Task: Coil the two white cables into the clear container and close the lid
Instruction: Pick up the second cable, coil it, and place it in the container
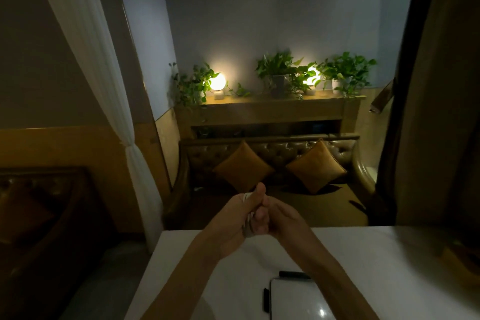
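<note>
Both hands are raised together above the far edge of the white table (363, 262). My left hand (235, 218) is closed around loops of a white cable (247, 196), which wrap over its fingers and show again below the palm. My right hand (279, 218) presses against the left one, its fingers curled at the coil; I cannot tell whether it pinches the cable. The clear container (298, 299) with black clasps lies on the table near me, under my right forearm, partly cut off by the frame. A second cable is not visible.
Beyond the table stands a brown leather sofa (272, 153) with two orange cushions. A shelf behind it carries two glowing lamps and several potted plants. A white curtain (104, 86) hangs at the left. The room is dim.
</note>
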Action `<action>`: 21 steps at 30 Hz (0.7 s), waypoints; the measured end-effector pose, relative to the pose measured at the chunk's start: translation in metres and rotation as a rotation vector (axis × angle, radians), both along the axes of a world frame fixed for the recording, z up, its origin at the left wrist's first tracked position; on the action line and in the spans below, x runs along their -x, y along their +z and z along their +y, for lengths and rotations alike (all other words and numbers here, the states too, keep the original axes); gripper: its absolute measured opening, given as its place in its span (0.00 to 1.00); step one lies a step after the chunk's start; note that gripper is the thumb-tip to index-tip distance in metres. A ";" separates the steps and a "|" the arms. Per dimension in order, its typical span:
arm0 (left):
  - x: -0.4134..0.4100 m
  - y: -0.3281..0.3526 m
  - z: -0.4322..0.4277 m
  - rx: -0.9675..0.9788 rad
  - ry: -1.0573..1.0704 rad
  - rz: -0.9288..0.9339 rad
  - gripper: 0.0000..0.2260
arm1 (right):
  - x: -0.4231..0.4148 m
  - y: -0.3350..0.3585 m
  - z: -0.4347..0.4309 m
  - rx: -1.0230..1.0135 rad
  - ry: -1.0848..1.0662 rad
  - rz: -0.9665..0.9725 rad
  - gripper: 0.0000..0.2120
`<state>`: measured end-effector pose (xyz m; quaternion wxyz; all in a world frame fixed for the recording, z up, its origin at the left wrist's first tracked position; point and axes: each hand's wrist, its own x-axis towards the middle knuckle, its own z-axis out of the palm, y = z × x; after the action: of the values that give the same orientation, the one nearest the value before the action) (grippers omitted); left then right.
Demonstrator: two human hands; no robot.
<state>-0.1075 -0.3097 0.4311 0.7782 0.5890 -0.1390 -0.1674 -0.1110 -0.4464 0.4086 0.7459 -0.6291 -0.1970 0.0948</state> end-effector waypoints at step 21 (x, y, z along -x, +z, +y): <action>0.036 0.034 -0.035 -0.321 0.817 -0.551 0.18 | 0.031 0.009 0.024 -0.021 -0.569 -0.462 0.14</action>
<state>-0.1431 -0.3447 0.4655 0.6146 0.7294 -0.0700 0.2920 -0.1424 -0.4220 0.4173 0.6848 -0.6558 -0.1784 -0.2631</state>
